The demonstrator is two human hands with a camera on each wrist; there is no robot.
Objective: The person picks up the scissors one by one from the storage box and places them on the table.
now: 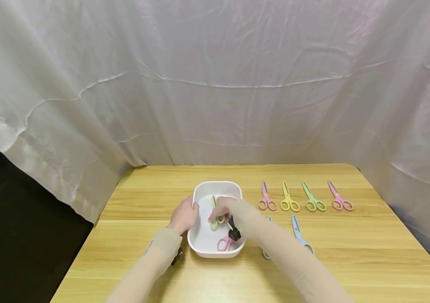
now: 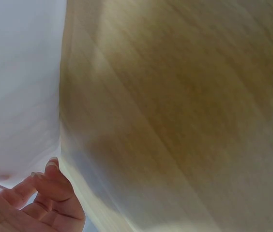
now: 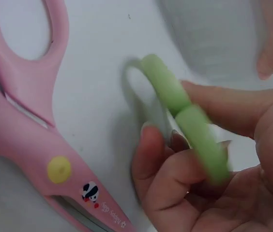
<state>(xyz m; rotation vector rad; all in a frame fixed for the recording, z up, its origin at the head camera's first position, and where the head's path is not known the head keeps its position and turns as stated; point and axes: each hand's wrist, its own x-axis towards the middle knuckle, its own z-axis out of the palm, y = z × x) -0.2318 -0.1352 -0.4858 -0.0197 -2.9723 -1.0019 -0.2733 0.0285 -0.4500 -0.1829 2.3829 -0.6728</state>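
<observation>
A white plastic bin [image 1: 216, 254] stands on the wooden table. At its left side, my left hand [image 1: 184, 215] grips the rim, the thumb over the edge and the curled fingers [image 2: 56, 188] against the outer wall. Inside the bin, my right hand [image 1: 224, 206] pinches green scissors [image 3: 165, 84] by the handle loops, thumb on one side and curled fingers on the other. The green blade end points toward the far wall of the bin. Pink scissors [image 3: 25, 121] with a yellow pivot and a panda print lie on the bin floor nearer me, partly covered by the right wrist strap.
Right of the bin, pink [image 1: 265, 197], yellow [image 1: 287, 198], green [image 1: 311, 198] and more pink scissors [image 1: 338, 196] lie in a row. Nearer are blue scissors [image 1: 299, 231] and another blue pair [image 1: 269, 219], partly hidden by my right sleeve. A pale curtain [image 1: 215, 105] hangs behind the table.
</observation>
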